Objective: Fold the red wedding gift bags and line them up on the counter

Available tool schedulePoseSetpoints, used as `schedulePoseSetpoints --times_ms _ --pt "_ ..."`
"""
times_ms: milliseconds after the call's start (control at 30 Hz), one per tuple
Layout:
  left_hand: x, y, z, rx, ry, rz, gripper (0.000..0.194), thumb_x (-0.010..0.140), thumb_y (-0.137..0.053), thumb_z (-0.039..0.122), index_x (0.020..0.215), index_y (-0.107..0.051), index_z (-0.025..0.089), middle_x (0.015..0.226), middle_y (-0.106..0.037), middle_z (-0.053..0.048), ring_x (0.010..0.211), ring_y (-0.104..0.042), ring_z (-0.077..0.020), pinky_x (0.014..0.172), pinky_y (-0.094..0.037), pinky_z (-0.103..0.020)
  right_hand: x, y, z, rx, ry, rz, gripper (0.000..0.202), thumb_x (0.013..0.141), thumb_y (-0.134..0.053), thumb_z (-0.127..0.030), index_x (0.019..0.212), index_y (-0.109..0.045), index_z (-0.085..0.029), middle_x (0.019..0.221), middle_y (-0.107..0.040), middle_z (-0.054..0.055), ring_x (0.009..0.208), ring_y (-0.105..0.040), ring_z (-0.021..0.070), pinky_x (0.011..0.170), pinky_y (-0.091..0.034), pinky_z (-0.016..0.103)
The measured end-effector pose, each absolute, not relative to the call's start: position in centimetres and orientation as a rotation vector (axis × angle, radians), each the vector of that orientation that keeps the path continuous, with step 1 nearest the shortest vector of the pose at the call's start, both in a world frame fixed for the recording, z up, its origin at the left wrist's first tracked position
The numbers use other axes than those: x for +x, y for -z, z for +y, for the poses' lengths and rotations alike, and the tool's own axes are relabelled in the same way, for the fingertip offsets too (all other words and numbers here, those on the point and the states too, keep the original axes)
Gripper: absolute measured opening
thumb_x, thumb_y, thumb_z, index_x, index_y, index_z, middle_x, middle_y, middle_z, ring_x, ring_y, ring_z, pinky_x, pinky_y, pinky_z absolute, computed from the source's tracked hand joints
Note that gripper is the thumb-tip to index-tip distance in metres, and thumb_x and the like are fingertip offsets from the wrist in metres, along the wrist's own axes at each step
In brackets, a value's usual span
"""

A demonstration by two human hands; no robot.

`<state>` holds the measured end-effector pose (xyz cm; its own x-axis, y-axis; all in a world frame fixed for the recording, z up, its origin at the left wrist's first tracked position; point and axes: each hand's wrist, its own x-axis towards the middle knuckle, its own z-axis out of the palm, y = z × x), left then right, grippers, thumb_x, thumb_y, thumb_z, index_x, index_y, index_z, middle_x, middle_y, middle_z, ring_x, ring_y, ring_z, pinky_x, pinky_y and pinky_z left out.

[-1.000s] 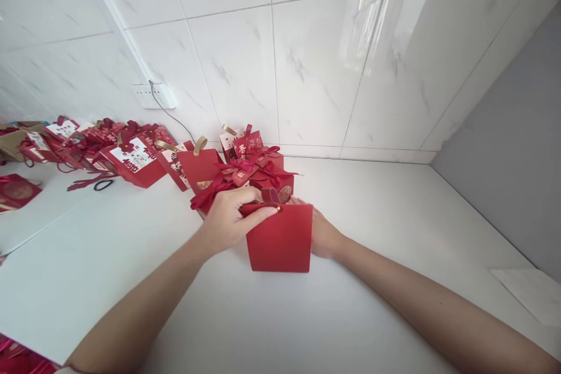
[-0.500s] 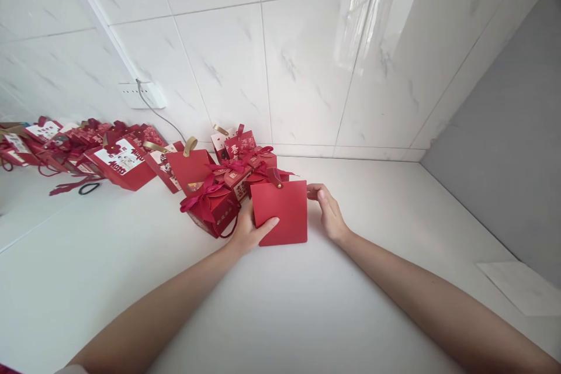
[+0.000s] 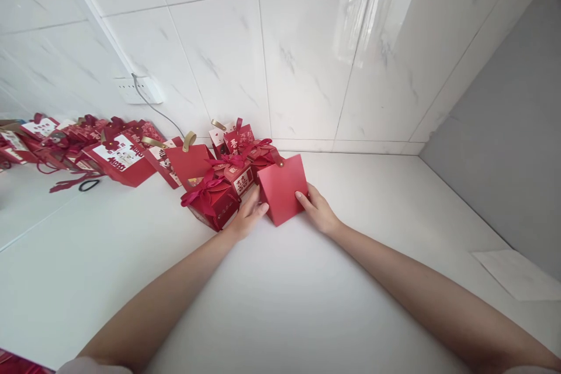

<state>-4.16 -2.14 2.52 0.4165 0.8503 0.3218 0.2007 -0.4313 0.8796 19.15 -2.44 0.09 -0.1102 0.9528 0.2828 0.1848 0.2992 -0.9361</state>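
A plain red gift box point(image 3: 284, 190) with a small dark red strap at its top stands tilted on the white table. My right hand point(image 3: 318, 205) grips its right edge, thumb on the front face and fingers behind. At the box's left side is my left hand point(image 3: 249, 215), fingers apart, its fingertips beside or against the side panel. Just left of that hand sits a dark red box with a ribbon bow point(image 3: 217, 204). Behind it is a small box with a white double-character label point(image 3: 242, 183).
More red gift boxes point(image 3: 120, 158) line the wall on the left, near a black loop point(image 3: 89, 185). A cable hangs from a white socket strip point(image 3: 139, 91). A white sheet point(image 3: 517, 273) lies at the right, by the grey wall.
The red box has turned and moved slightly back, showing its left side. My right hand has closed on its right edge. My left hand has let go of the front face and loosened.
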Motion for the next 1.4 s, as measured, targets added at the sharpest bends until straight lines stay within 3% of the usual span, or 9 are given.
schedulePoseSetpoints --times_ms 167,267,367,533,667,800,933,1067,1400 --pt "-4.4 -2.9 -2.9 2.079 -1.007 1.069 0.029 0.087 -0.059 0.045 0.094 -0.064 0.018 0.091 -0.066 -0.004 0.084 -0.062 -0.0174 0.075 -0.05 -0.03 19.9 0.3 -2.3 -1.134 -0.896 -1.285 0.049 0.094 -0.045 -0.055 0.131 -0.048 -0.024 0.141 -0.05 0.012 0.124 -0.054 0.0264 0.105 -0.044 0.049" --pt "-4.1 -3.3 -3.0 2.142 -0.994 1.112 0.029 0.084 -0.064 0.043 0.101 -0.063 0.02 0.1 -0.064 -0.005 0.089 -0.061 -0.0171 0.074 -0.051 -0.029 20.1 -0.7 -3.4 -0.928 -0.813 -1.409 0.057 0.096 -0.037 -0.059 0.143 -0.035 -0.027 0.154 -0.036 0.009 0.142 -0.035 0.0243 0.119 -0.027 0.048" --pt "-3.9 -3.8 -3.1 2.217 -0.875 0.98 0.032 0.086 -0.063 0.04 0.111 -0.066 0.023 0.122 -0.058 -0.01 0.11 -0.057 -0.0221 0.084 -0.052 -0.034 19.8 -1.5 -4.3 -0.808 -0.821 -1.611 0.087 0.085 -0.058 -0.062 0.153 -0.016 -0.027 0.163 -0.015 0.009 0.151 -0.016 0.0248 0.123 -0.018 0.046" --pt "-3.8 -3.4 -3.4 2.277 -0.967 0.962 0.016 0.084 -0.066 0.036 0.09 -0.066 0.02 0.102 -0.06 -0.008 0.098 -0.059 -0.0209 0.088 -0.049 -0.037 19.5 -1.7 -4.2 -0.782 -1.055 -1.559 0.051 0.092 -0.048 -0.06 0.126 -0.056 -0.023 0.132 -0.061 0.009 0.12 -0.058 0.0258 0.105 -0.045 0.043" --pt "-3.8 -2.2 -3.2 2.148 -1.415 1.227 0.051 0.069 -0.079 0.036 0.108 -0.05 0.021 0.104 -0.055 -0.006 0.092 -0.057 -0.0197 0.078 -0.049 -0.034 19.8 -1.5 -3.8 -0.826 -1.133 -1.39 0.049 0.095 -0.038 -0.061 0.089 -0.066 -0.021 0.094 -0.073 0.008 0.092 -0.068 0.0247 0.091 -0.052 0.043" --pt "-3.6 -2.3 -3.0 2.073 -1.29 1.157 0.081 0.066 -0.082 0.036 0.133 -0.04 0.021 0.129 -0.052 -0.013 0.117 -0.054 -0.0261 0.095 -0.048 -0.041 19.9 -1.7 -4.4 -0.641 -1.178 -1.497 0.061 0.091 -0.032 -0.071 0.12 -0.057 -0.023 0.116 -0.069 0.009 0.108 -0.065 0.027 0.098 -0.048 0.046" --pt "-3.5 -2.9 -3.0 2.03 -1.134 1.111 0.067 0.073 -0.077 0.039 0.131 -0.05 0.02 0.13 -0.056 -0.012 0.122 -0.054 -0.0277 0.103 -0.045 -0.044 19.2 -1.8 -4.8 -0.657 -1.166 -1.579 0.059 0.085 -0.057 -0.063 0.13 -0.05 -0.025 0.132 -0.06 0.008 0.119 -0.058 0.0275 0.101 -0.048 0.043" --pt "-3.8 -2.7 -2.5 1.947 -1.101 1.038 0.038 0.089 -0.059 0.043 0.115 -0.065 0.017 0.126 -0.06 -0.011 0.123 -0.055 -0.0269 0.106 -0.043 -0.041 18.9 -1.4 -3.9 -0.803 -1.253 -1.334 0.051 0.093 -0.041 -0.062 0.126 -0.051 -0.024 0.131 -0.061 0.008 0.116 -0.061 0.0257 0.097 -0.051 0.043" --pt "-3.7 -2.7 -2.7 1.844 -1.03 0.943 0.04 0.089 -0.057 0.045 0.117 -0.067 0.018 0.124 -0.064 -0.011 0.111 -0.061 -0.0278 0.092 -0.053 -0.041 19.7 -1.3 -4.1 -1.051 -1.029 -1.584 0.055 0.097 -0.038 -0.057 0.142 -0.036 -0.025 0.138 -0.056 0.008 0.122 -0.056 0.025 0.105 -0.043 0.043"
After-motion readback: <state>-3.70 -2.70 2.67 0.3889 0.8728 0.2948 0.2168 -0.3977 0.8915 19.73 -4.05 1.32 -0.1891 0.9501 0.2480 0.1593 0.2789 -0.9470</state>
